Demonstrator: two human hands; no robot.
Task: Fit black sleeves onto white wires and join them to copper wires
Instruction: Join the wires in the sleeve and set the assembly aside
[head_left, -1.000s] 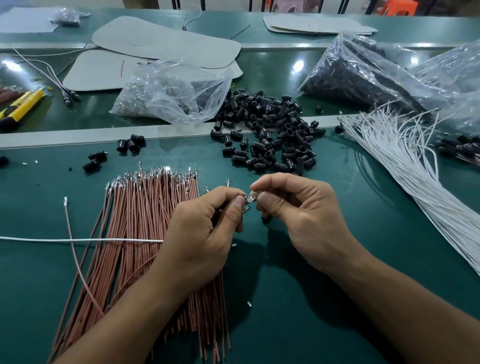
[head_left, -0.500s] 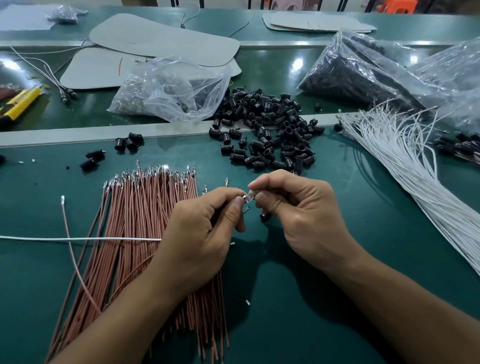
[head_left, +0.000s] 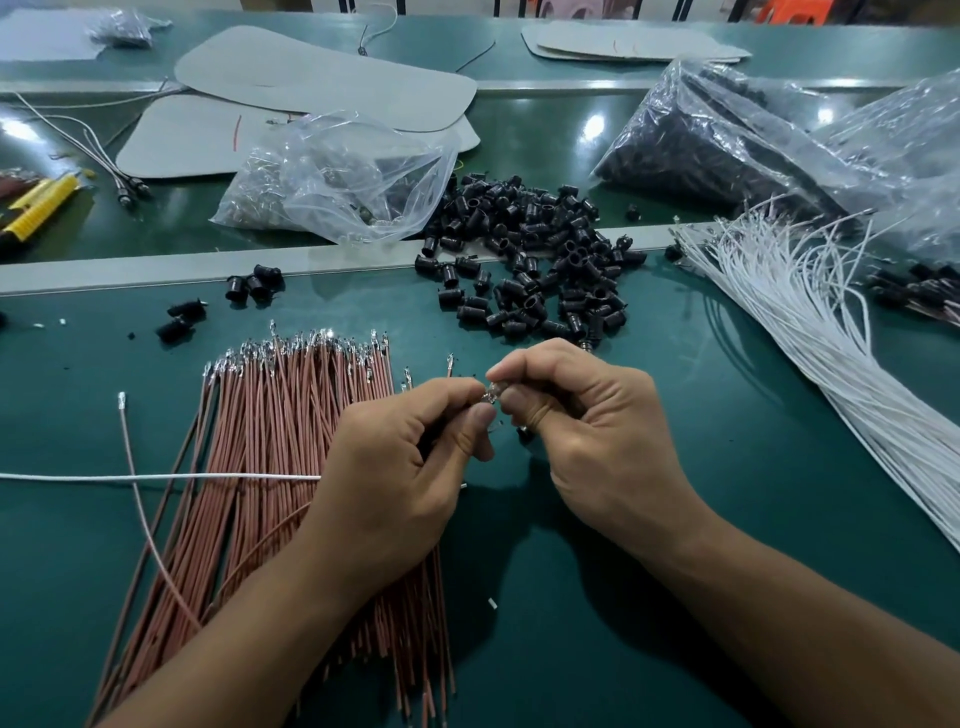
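Pinching small metal terminal (head_left: 491, 396) between both thumbs and forefingers: left hand (head_left: 400, 467), right hand (head_left: 587, 431), above green bench (head_left: 649, 519). White wire (head_left: 156, 476) runs L from left hand, long axis across bench. Copper wire bundle (head_left: 270, 467) under left hand, terminals pointing away. Black sleeve pile (head_left: 535, 270) beyond hands. White wire bundle (head_left: 831, 338) at R.

Green table (head_left: 597, 649); grey cardboard sheets (head_left: 322, 78) at far side; yellow-handled tool (head_left: 41, 208) at left edge; clear plastic bag (head_left: 343, 182) near centre, crumpled.
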